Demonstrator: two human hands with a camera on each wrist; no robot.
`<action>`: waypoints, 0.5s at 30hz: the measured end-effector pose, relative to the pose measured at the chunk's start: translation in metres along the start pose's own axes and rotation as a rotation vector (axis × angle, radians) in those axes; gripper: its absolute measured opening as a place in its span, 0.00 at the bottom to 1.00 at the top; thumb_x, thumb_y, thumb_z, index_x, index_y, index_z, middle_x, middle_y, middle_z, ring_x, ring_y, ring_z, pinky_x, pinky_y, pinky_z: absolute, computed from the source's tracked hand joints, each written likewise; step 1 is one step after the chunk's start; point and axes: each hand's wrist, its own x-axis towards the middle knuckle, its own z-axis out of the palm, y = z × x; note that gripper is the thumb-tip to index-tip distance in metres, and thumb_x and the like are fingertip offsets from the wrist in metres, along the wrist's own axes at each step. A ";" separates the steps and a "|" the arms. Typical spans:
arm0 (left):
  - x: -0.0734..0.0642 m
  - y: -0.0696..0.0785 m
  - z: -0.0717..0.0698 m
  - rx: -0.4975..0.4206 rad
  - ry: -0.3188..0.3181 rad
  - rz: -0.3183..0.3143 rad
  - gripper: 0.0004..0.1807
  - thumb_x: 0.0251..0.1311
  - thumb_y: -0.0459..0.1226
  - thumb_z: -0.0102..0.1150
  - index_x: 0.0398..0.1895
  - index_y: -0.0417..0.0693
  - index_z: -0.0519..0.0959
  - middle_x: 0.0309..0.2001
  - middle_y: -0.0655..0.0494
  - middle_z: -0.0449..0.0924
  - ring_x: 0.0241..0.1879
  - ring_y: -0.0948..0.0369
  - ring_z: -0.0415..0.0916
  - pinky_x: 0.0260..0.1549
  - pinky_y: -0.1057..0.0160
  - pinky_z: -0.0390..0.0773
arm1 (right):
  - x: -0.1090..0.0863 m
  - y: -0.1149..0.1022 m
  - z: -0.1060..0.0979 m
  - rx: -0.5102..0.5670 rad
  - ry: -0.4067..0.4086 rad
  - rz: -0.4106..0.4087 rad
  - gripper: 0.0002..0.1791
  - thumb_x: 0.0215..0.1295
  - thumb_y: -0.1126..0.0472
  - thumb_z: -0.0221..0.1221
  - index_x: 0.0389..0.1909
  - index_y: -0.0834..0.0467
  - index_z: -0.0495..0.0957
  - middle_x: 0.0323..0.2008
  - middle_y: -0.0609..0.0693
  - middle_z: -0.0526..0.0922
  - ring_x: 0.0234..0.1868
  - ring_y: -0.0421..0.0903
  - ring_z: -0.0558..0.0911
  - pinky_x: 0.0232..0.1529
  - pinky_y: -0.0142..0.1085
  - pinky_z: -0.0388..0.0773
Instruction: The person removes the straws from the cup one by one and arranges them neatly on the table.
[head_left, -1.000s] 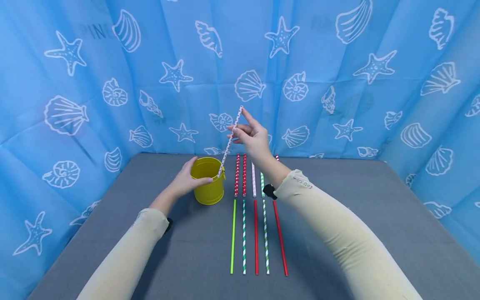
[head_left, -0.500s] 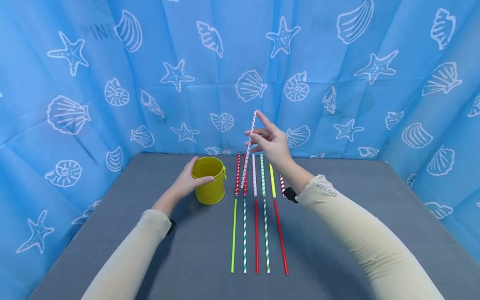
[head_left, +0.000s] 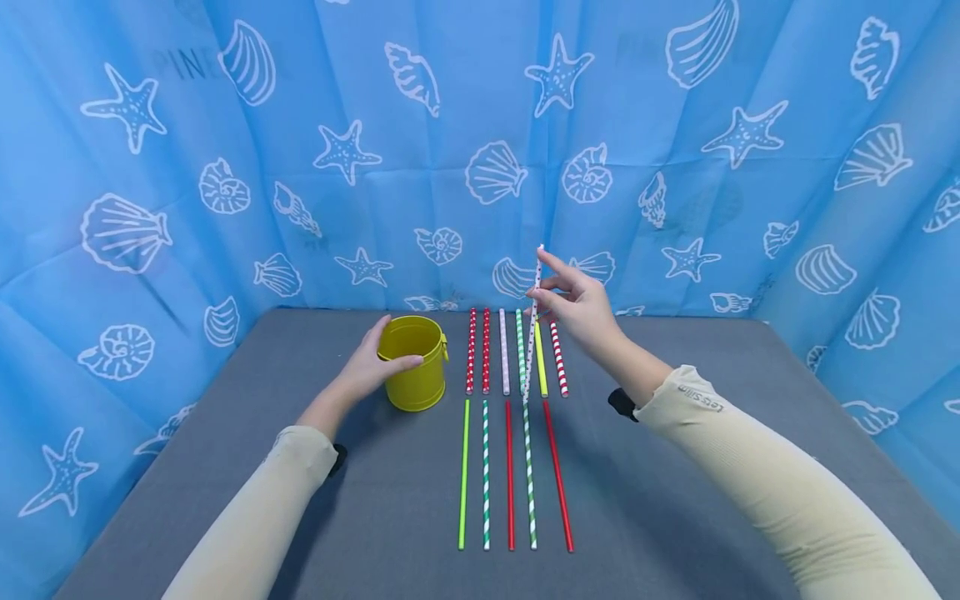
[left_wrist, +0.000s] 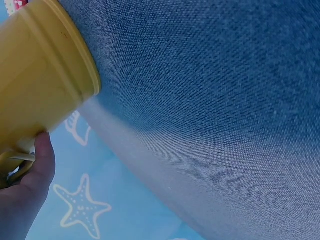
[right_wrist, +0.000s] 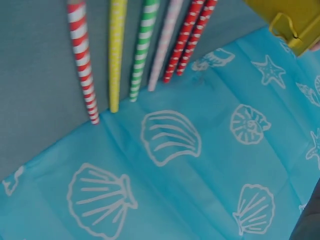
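Note:
In the head view, my left hand (head_left: 363, 358) grips the side of a yellow metal bucket (head_left: 416, 387), thumb across the near rim. The left wrist view shows the bucket wall (left_wrist: 40, 70) with a finger (left_wrist: 44, 157) against it, near the bucket's handle fitting. My right hand (head_left: 588, 312) pinches a white paper straw (head_left: 532, 342) with small dark dots between thumb and fingers, index fingertip near its top. That straw stands nearly upright in front of the straws on the table. Whether its lower end touches anything I cannot tell. The right wrist view does not show it.
A back row holds red dotted straws (head_left: 486, 350), a pale pink one (head_left: 504, 354), a green-striped one (head_left: 520, 333), a yellow one (head_left: 542, 367) and a red-striped one (head_left: 558, 358). Several green and red straws (head_left: 511, 475) form a front row. Behind the grey table (head_left: 675, 467) hangs a blue curtain (head_left: 450, 100).
My right hand has carried the dotted straw rightward and down, away from the bucket rim, and the straw has become more upright. The left hand still holds the bucket in place.

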 end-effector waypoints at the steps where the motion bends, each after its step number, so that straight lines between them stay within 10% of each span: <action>1: 0.000 0.000 0.000 0.000 0.000 0.002 0.54 0.60 0.53 0.62 0.78 0.50 0.37 0.77 0.42 0.36 0.73 0.42 0.42 0.67 0.38 0.50 | -0.001 0.001 -0.002 -0.003 0.002 0.010 0.33 0.67 0.68 0.59 0.72 0.52 0.63 0.42 0.65 0.78 0.31 0.41 0.83 0.37 0.42 0.83; 15: 0.000 0.000 0.000 -0.024 -0.006 -0.007 0.53 0.61 0.52 0.61 0.78 0.50 0.37 0.77 0.42 0.36 0.73 0.42 0.42 0.67 0.37 0.49 | -0.017 0.011 -0.014 -0.087 -0.035 0.013 0.33 0.66 0.69 0.60 0.71 0.58 0.63 0.38 0.58 0.80 0.33 0.41 0.79 0.37 0.32 0.80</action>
